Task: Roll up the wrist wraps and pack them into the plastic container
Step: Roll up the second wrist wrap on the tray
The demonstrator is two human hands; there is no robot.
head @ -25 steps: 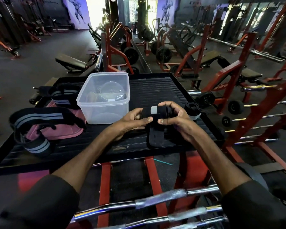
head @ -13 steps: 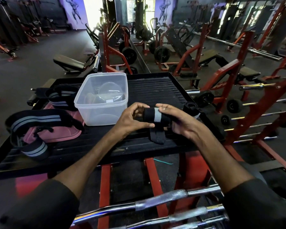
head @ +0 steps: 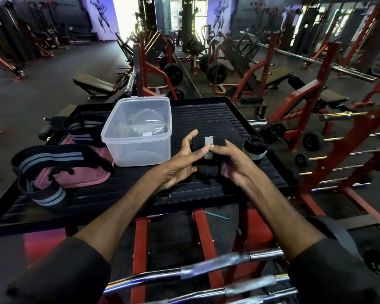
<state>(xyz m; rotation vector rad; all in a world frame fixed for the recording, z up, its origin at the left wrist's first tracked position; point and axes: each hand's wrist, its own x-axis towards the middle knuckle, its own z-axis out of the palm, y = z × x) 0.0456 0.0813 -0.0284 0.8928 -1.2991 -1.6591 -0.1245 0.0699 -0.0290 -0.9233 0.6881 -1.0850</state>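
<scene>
A black wrist wrap with a grey stripe, mostly rolled, is held between both hands just above the black ribbed tray. My left hand cups its left side, thumb up and fingers on the roll. My right hand grips its right side, thumb on the grey stripe. A short loose tail hangs below the roll. The clear plastic container stands open just left of the hands. A rolled wrap lies to the right on the tray. Two unrolled striped wraps lie at the left.
A pink lid lies under the left wraps. Chrome barbells cross the foreground below my arms. Red racks with bars stand to the right, and benches and weight plates fill the gym floor behind.
The roll has turned further in my hands and the hanging tail has grown shorter. My left fingers have shifted from a pinch to a looser cupping hold.
</scene>
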